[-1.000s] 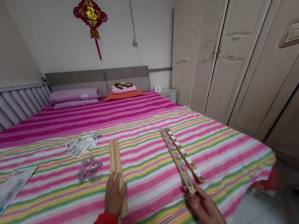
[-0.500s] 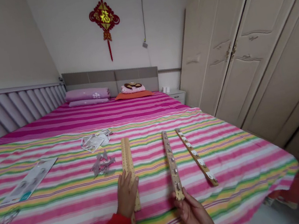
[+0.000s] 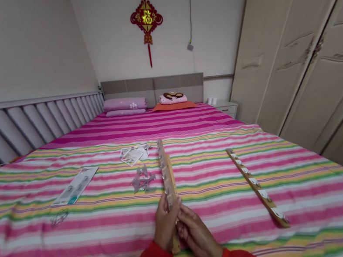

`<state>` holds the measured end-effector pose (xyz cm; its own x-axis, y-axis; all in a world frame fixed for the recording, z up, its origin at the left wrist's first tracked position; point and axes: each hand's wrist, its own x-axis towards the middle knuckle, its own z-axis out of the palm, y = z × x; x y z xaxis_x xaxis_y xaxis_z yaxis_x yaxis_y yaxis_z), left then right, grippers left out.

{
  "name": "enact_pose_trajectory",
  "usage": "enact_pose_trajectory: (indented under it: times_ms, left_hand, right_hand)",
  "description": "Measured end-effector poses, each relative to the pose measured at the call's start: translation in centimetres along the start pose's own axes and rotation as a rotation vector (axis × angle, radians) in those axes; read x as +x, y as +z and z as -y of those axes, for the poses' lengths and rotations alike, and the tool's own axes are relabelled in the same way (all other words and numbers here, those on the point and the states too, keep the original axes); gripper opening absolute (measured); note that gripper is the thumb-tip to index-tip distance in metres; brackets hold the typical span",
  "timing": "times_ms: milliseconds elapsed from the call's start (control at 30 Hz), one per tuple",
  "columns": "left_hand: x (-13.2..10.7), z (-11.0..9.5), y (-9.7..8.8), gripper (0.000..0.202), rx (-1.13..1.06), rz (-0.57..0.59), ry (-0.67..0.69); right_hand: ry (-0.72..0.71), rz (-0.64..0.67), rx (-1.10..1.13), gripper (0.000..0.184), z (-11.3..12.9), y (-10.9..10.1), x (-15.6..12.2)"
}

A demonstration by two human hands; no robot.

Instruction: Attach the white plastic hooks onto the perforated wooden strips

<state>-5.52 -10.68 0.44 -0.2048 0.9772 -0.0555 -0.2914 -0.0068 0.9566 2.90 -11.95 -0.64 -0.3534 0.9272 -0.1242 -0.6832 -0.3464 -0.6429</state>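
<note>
Both my hands grip the near end of a narrow wooden strip set with small shiny metal pieces point(image 3: 164, 169). My left hand point(image 3: 165, 223) wraps its left side, thumb on top. My right hand point(image 3: 196, 233) pinches the end from the right. Below and partly hidden by it lie plain wooden strips with rows of holes point(image 3: 172, 177). Off to the right rests another wooden strip with white round pieces point(image 3: 255, 184) along it. Just left of the held strip is a small heap of greyish translucent pieces point(image 3: 142, 180).
Beyond the heap lie clear and white packets point(image 3: 133, 155). Farther left are a flat clear package point(image 3: 77, 186) and a small tangle of thin wire-like items point(image 3: 59, 217). All rest on a striped bed sheet point(image 3: 213, 214). A slatted rail point(image 3: 31, 122) borders the bed's left side; wardrobes point(image 3: 321, 57) stand right.
My right hand has carried the strip with metal pieces leftward over the holed strips. My left hand has left the holed strips and taken hold of it too. The view has turned left.
</note>
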Motion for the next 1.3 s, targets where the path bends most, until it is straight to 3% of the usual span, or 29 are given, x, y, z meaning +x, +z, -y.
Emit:
enact_pose_trajectory:
  times_ms: [233, 433, 633, 933, 1167, 1300]
  left_hand:
    - [4.1, 0.1, -2.8, 0.058, 0.054, -0.195, 0.051]
    - [6.5, 0.3, -4.2, 0.044, 0.329, -0.207, 0.190]
    - [8.8, -0.3, -4.3, 0.037, 0.588, -0.245, 0.377]
    - [11.2, -3.3, -5.5, 0.041, 0.872, -0.216, 0.475]
    - [12.2, -2.8, -4.5, 0.047, 0.797, -0.249, 0.323]
    - [13.3, -2.3, -4.5, 0.037, 0.770, -0.242, 0.350]
  right_hand:
    - [0.007, -0.035, -0.109, 0.036, -1.1, 1.2, 1.7]
    - [-0.014, -0.055, -0.193, 0.047, -1.4, 1.4, 2.2]
    - [-0.006, -0.077, -0.145, 0.038, -1.1, 1.7, 3.4]
    - [0.009, -0.056, -0.138, 0.043, -0.8, 1.0, 3.7]
    - [0.014, -0.059, -0.181, 0.049, -1.8, 0.6, 2.2]
    - [0.020, -0.037, -0.189, 0.049, -1.9, 0.2, 1.2]
